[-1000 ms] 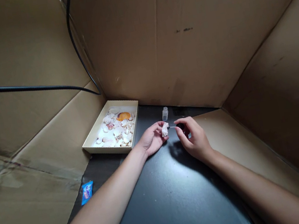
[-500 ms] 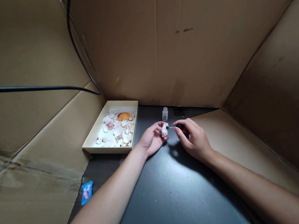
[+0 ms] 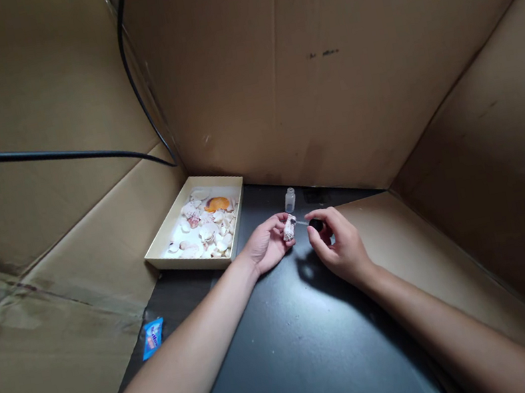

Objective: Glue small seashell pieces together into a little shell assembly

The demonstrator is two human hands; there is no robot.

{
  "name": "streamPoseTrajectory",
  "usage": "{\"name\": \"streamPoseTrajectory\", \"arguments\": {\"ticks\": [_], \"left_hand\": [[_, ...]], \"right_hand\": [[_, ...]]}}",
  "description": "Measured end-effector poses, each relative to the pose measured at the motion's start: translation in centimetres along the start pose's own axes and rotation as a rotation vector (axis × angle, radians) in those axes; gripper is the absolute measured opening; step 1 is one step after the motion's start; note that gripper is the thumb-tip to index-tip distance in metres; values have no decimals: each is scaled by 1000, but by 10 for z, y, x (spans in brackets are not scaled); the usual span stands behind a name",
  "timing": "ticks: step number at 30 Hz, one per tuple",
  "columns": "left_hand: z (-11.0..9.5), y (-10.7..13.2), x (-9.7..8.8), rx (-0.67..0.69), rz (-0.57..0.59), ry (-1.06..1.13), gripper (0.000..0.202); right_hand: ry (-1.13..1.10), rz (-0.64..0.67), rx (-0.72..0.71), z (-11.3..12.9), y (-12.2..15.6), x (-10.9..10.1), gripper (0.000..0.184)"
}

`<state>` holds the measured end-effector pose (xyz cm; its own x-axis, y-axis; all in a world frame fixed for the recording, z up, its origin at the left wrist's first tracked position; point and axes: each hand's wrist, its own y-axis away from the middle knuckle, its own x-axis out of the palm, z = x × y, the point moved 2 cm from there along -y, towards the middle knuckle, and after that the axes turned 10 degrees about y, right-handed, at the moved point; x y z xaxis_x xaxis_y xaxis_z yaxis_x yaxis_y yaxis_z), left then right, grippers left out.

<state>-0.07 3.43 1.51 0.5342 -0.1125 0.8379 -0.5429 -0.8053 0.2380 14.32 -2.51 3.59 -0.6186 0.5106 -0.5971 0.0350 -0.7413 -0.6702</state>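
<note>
Currently clamping fingers of the left hand [image 3: 267,247] on a pale shell [image 3: 289,229], in front of the bottle [image 3: 290,200] — and those of the right hand [image 3: 345,244] on a black-capped applicator [image 3: 316,223], front-right of the bottle.

Smooth dark grey counter [image 3: 280,356]: glossy at centre, with a pale patch of reflected light.
Shallow rectangular cream box [image 3: 187,262]: resting at the far left.
Small clear cylindrical bottle [image 3: 290,201]: upright near the far edge, apart from the box.
Flat blue printed packet [image 3: 153,338]: left edge, nearer than the box.
</note>
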Motion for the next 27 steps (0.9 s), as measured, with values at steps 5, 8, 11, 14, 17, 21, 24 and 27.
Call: {"name": "streamPoseTrajectory", "arguments": {"ticks": [5, 8, 11, 14, 17, 21, 24, 27], "left_hand": [[0, 0, -1, -5, 13, -6, 19], [0, 0, -1, -5, 15, -10, 19], [0, 0, -1, -7, 17, -16, 21], [0, 0, -1, -6, 18, -18, 21], [0, 0, 0, -6, 18, -23, 20], [0, 1, 0, -7, 16, -21, 19], [0, 1, 1, -8, 13, -20, 17], [0, 1, 1, -11, 14, -18, 17]], "right_hand": [[-42, -33, 51, -3, 2, 2, 16], [-26, -2, 62, -4, 2, 4, 15], [-34, -26, 81, -5, 3, 4, 15], [-48, -1, 84, -5, 3, 4, 17], [-23, -13, 99, -4, 2, 3, 17], [-41, -20, 76, -3, 2, 2, 17], [-25, -16, 79, -4, 2, 3, 18], [-38, -28, 81, -4, 2, 2, 17]]}}
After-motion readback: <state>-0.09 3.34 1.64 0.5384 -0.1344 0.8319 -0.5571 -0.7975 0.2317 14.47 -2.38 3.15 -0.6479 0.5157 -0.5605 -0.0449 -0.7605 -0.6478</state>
